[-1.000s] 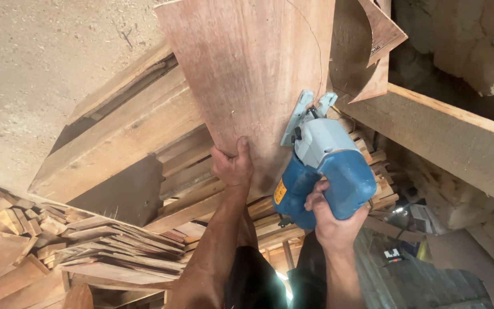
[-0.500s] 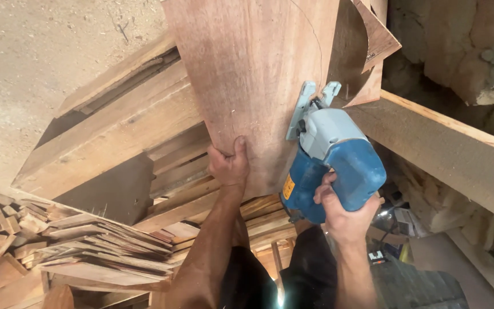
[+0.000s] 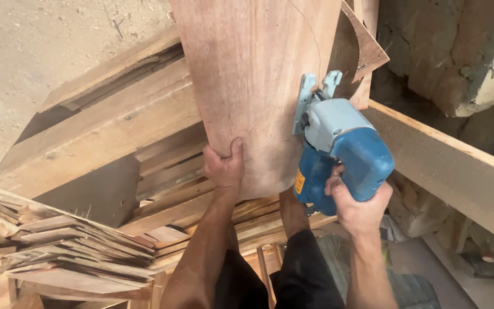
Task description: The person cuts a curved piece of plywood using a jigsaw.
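A large reddish plywood sheet (image 3: 258, 74) runs from the top of the view toward me, with a thin curved pencil line drawn on it. My left hand (image 3: 223, 166) grips its near edge, thumb on top. My right hand (image 3: 357, 207) is wrapped around the handle of a blue and grey jigsaw (image 3: 338, 151). The saw's metal base plate rests on the sheet's right side, close to the curved line. A cut flap of plywood (image 3: 361, 48) curls away beyond the saw.
Thick wooden planks (image 3: 104, 131) lie under the sheet at left. A long timber beam (image 3: 458, 171) crosses at right. Thin wood offcuts (image 3: 58, 252) are stacked at lower left. Rough stone (image 3: 458, 63) stands at upper right. A dusty floor (image 3: 47, 46) lies beyond. My dark trousers (image 3: 293, 274) show below.
The jigsaw and my right hand have moved forward along the sheet's right side. My left hand keeps its grip on the near edge. The view has shifted slightly.
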